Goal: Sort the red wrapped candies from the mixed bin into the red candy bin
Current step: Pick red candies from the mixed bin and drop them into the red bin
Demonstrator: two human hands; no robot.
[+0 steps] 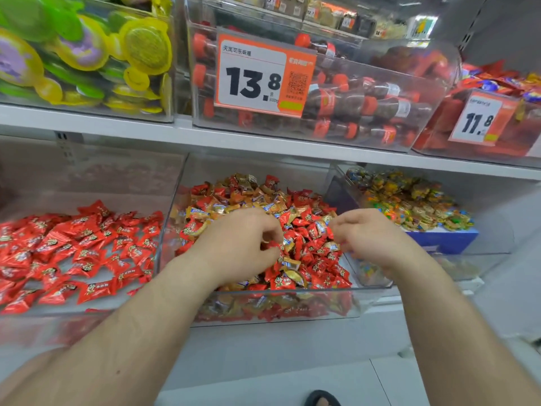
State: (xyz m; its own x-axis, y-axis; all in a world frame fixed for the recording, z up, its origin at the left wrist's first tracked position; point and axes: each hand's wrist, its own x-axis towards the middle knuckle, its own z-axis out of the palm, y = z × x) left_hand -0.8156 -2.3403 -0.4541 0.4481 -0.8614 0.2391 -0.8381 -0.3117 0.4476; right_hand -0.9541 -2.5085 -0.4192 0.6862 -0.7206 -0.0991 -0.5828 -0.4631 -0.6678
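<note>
The clear mixed bin (281, 293) in the middle of the lower shelf holds a heap of red wrapped candies (317, 269) mixed with gold wrapped ones (202, 213). To its left stands the red candy bin (87, 313), filled only with red wrapped candies (73, 247). Both hands are over the mixed bin. My left hand (243, 244) has its fingers curled round a red candy (273, 244) at the fingertips. My right hand (366, 235) hovers with its fingers curled above the heap; whether it holds anything is hidden.
A third clear bin (421, 200) of multicoloured candies sits at the right. The shelf above (175, 131) carries bins of green and yellow sweets, cola-bottle candies with a 13.8 price tag (260, 77), and red packets tagged 11.8. A sandalled foot (322, 398) shows below.
</note>
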